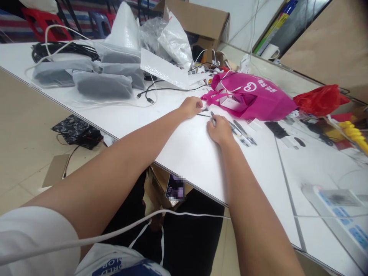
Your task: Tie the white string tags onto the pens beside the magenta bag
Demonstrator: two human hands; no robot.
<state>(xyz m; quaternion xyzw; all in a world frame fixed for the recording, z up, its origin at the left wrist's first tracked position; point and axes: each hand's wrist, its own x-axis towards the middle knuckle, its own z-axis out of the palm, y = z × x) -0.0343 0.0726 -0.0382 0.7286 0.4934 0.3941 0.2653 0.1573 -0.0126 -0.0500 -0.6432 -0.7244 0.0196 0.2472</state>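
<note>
My left hand (191, 107) is closed on the white table (189, 149), fingertips pinched beside the handle of the pink bag. What it holds, if anything, is too small to make out. Just right of it, my right hand (220, 129) is closed around a slim grey pen (212, 114), whose end pokes out past the fingers. Between the hands lies a thin dark stick (203, 115) with a small dark piece (205, 109) near it. Several pens (243, 132) lie side by side to the right of my right hand.
A pink bag (258, 96) lies beyond my hands, with a red plastic bag (322, 100) to its right. Grey wrapped packets (102, 85) and a black cable (150, 100) are at left. A white and blue device (342, 214) sits at right. One white cord (123, 229) crosses low in front.
</note>
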